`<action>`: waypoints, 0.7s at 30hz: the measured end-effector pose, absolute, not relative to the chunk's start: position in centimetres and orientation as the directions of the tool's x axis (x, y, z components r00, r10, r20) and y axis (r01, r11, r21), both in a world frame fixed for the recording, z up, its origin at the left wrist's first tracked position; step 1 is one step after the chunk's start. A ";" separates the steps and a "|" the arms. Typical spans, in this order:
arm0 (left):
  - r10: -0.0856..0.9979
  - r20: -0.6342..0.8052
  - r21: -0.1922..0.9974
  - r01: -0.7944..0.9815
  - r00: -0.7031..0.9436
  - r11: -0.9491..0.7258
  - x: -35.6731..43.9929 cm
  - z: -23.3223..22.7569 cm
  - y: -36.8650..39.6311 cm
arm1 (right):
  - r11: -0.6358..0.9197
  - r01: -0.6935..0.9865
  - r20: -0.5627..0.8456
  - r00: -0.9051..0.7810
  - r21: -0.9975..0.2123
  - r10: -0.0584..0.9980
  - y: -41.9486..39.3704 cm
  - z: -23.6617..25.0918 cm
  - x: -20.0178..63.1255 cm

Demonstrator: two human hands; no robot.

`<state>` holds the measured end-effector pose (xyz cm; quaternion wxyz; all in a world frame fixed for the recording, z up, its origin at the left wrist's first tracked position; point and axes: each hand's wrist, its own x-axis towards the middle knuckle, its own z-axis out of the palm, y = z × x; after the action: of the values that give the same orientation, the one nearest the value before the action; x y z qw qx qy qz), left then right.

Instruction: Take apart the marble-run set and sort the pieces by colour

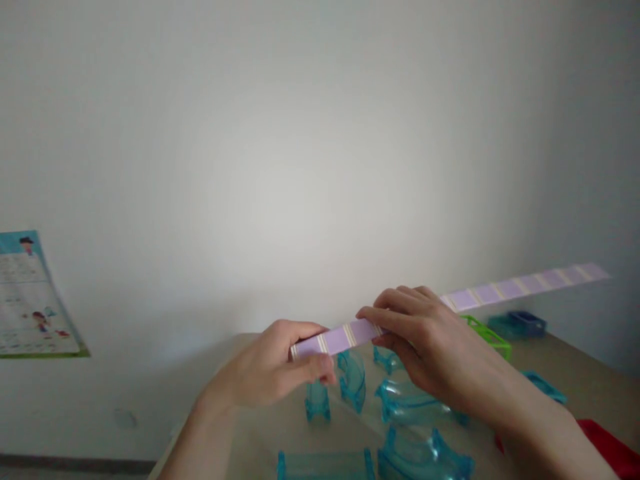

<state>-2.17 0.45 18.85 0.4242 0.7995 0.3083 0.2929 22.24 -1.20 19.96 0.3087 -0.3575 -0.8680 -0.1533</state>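
Note:
A long, flat purple strip with pale cross stripes (339,341) is held up above the table and slants up to the right. Near its left end, my left hand (273,367) pinches it between thumb and fingers. Further along, my right hand (425,327) grips the same strip from above and hides part of it. Beyond that hand the strip sticks out toward the right wall. Beneath my hands lie several clear blue plastic track-like pieces, among them a curved one (353,380), a straight one (325,465) and a bent one (423,457).
A bright green open frame (487,335) and dark blue boxes (527,323) sit at the table's back right. Something red (607,447) lies at the right edge. A white wall (280,167) rises behind the table (575,367), with a poster (37,293) at left.

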 end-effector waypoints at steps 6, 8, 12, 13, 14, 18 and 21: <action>0.695 0.002 0.993 -0.081 0.719 0.081 -1.2 18.2 0.9 | 0.747 0.653 0.668 -0.612 0.125 0.423 0.2 19.9 21.6; 0.693 -0.005 0.977 -0.146 0.721 0.159 -0.7 17.9 1.2 | 0.755 0.643 0.687 -0.607 0.129 0.400 0.6 19.6 21.6; 0.577 -0.044 0.925 -0.185 0.815 0.332 -0.4 17.2 2.2 | 0.761 0.634 0.725 -0.589 0.140 0.357 1.1 19.3 21.7; 0.514 -0.069 0.912 -0.155 0.855 0.380 -0.5 17.0 2.4 | 0.760 0.632 0.731 -0.589 0.151 0.345 1.1 19.3 21.8; 0.454 -0.087 0.901 -0.124 0.887 0.415 -0.6 16.9 2.6 | 0.759 0.630 0.737 -0.590 0.163 0.331 1.1 19.3 21.9; 0.474 -0.058 0.932 -0.122 0.879 0.341 -0.4 16.6 2.1 | 0.749 0.640 0.758 -0.572 0.174 0.313 0.9 19.3 22.1; 0.674 0.072 0.990 -0.137 0.735 0.043 0.6 16.7 1.1 | 0.717 0.683 0.767 -0.532 0.139 0.359 0.8 19.2 22.0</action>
<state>0.56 1.10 16.70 0.6895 0.6261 0.2146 0.2942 21.97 0.75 19.23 0.3734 -0.3072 -0.8480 -0.2171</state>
